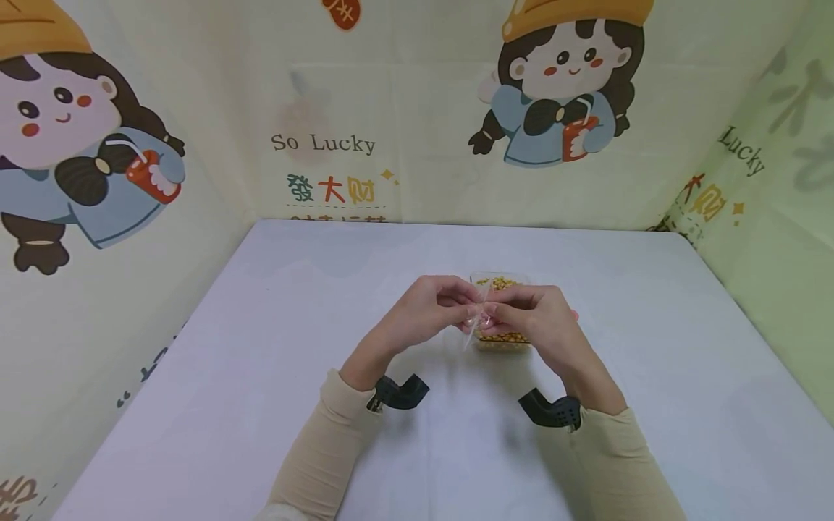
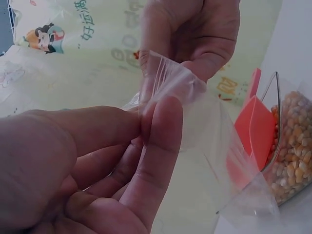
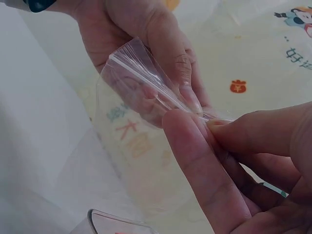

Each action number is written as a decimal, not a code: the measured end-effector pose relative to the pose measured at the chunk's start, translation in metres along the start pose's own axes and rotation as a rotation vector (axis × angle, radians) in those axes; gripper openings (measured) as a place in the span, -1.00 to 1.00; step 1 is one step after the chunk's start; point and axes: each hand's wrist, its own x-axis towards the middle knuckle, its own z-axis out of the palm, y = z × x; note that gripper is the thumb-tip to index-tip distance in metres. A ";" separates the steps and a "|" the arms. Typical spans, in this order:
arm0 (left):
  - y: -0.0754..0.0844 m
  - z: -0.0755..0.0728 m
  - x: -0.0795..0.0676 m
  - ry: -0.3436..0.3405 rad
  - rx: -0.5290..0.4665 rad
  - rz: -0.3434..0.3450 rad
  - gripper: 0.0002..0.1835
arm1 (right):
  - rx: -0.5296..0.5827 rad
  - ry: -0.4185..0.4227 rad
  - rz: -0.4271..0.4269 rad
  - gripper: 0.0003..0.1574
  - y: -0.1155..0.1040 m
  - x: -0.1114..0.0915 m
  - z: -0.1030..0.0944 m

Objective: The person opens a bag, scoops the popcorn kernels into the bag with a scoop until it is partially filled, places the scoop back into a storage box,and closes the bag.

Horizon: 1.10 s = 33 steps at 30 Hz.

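Observation:
A clear zip bag [image 2: 214, 122] hangs between the two hands, above the table. My left hand [image 1: 423, 311] pinches its upper edge between thumb and fingers. My right hand [image 1: 547, 315] pinches the same edge close beside it, fingertips nearly touching. In the right wrist view the bag's white seal strip [image 3: 141, 78] runs slantwise towards the pinching fingers. No contents show in the bag. Just behind and below the hands stands a clear container [image 1: 503, 347] of yellow corn kernels [image 2: 295, 146]. A pinkish-red scoop [image 2: 256, 129] rests in it, mostly covered by the hands in the head view.
The white table [image 1: 313, 311] spreads around the container. Printed cloth [image 1: 430, 181] with cartoon figures and lettering walls the back and both sides. A dark wrist mount [image 1: 400, 392] sits on the left wrist, another [image 1: 550, 409] on the right.

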 end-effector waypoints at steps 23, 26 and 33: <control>0.003 0.025 0.002 0.349 0.230 0.122 -0.83 | -0.105 0.159 -0.084 -0.60 0.002 0.003 0.011; 0.003 0.028 0.003 0.364 0.269 0.126 -0.85 | -0.146 0.185 -0.106 -0.68 0.002 0.002 0.010; 0.004 0.030 0.004 0.352 0.327 0.133 -0.87 | -0.155 0.192 -0.120 -0.71 0.002 0.003 0.010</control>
